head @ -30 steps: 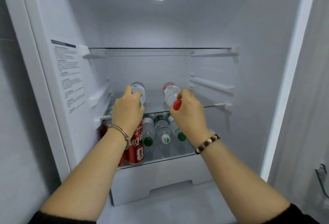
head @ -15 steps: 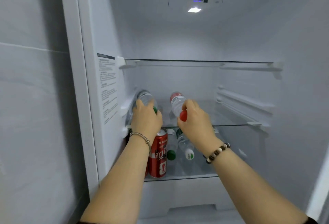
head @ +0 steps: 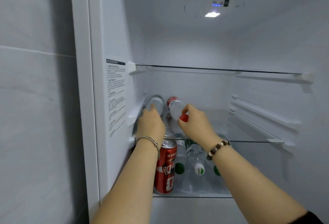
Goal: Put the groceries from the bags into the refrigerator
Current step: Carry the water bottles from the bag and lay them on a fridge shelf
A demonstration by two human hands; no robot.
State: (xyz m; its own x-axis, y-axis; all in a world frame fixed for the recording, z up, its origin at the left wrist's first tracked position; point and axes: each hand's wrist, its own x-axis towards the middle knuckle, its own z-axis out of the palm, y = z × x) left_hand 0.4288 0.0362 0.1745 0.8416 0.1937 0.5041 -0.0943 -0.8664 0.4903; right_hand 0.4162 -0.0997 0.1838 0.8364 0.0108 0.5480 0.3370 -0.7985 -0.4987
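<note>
Glass shelf edge (head: pixel 249 141) beneath both hands (head: pixel 150 125) (head: pixel 195 125), bottles (head: pixel 156 103) (head: pixel 175 108) leftward.

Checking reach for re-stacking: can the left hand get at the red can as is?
Probably, not straight down: the left hand holds a bottle above the glass shelf. The red can stands at the open front of the lower shelf.

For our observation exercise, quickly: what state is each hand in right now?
Left hand: holds the clear bottle lying on the shelf.
Right hand: grips the red-capped bottle near its cap.
</note>
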